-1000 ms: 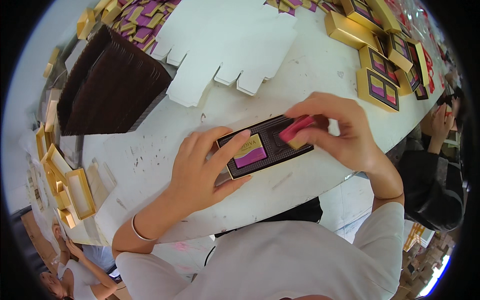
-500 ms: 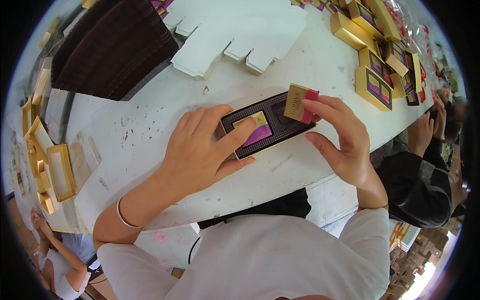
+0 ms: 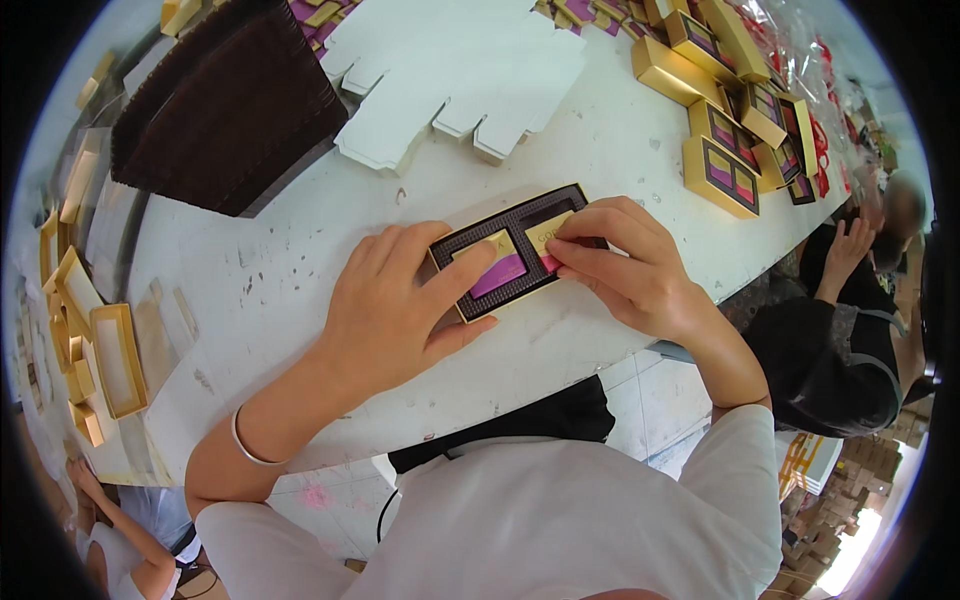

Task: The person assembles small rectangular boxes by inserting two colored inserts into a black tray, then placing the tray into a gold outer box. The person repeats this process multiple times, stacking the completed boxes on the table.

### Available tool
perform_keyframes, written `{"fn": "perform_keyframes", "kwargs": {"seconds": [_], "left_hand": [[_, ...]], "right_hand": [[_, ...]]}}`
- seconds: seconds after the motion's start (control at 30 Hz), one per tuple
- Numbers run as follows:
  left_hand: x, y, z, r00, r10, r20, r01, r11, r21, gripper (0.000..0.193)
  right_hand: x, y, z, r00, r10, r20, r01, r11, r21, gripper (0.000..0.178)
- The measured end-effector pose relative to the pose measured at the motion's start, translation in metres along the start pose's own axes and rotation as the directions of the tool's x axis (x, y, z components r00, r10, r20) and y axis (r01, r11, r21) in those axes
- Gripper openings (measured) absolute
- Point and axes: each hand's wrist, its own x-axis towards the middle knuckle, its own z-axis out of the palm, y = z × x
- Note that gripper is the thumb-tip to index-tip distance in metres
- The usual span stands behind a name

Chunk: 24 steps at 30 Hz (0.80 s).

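A shallow gold box with a dark brown plastic tray [image 3: 512,221] in it lies tilted on the table in front of me. My left hand [image 3: 385,300] grips its left end, the thumb along the near side and the index finger across the gold-and-purple packet [image 3: 500,274] in the left compartment. At the right compartment, my right hand [image 3: 640,268] pinches a gold-and-pink packet [image 3: 540,236] at its right side. That packet lies over the compartment, partly hidden by my fingers; whether it is fully seated I cannot tell.
Dark brown trays [image 3: 230,115] are stacked at the back left, beside white folded cartons [image 3: 450,75]. Gold boxes with packets [image 3: 722,178] are piled at the back right. Opened gold boxes [image 3: 118,358] lie far left. Co-workers sit at right [image 3: 835,345] and lower left [image 3: 140,550].
My right hand has moved left and down, bringing the gold-and-pink packet from upright above the tray to flat at the right compartment. My left hand keeps its hold on the box.
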Motion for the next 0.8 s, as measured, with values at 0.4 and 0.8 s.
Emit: {"fn": "perform_keyframes", "kwargs": {"seconds": [0.4, 0.8], "left_hand": [[0.004, 0.002, 0.001, 0.999, -0.043, 0.022, 0.044, 0.997, -0.063, 0.054], [-0.005, -0.006, 0.002, 0.999, 0.003, 0.032, 0.004, 0.975, -0.22, 0.059]], "right_hand": [[-0.002, 0.022, 0.009, 0.873, 0.411, 0.263, -0.473, 0.58, 0.663, 0.013], [-0.081, 0.049, -0.108, 0.852, 0.275, -0.447, -0.399, 0.892, -0.212, 0.046]]}}
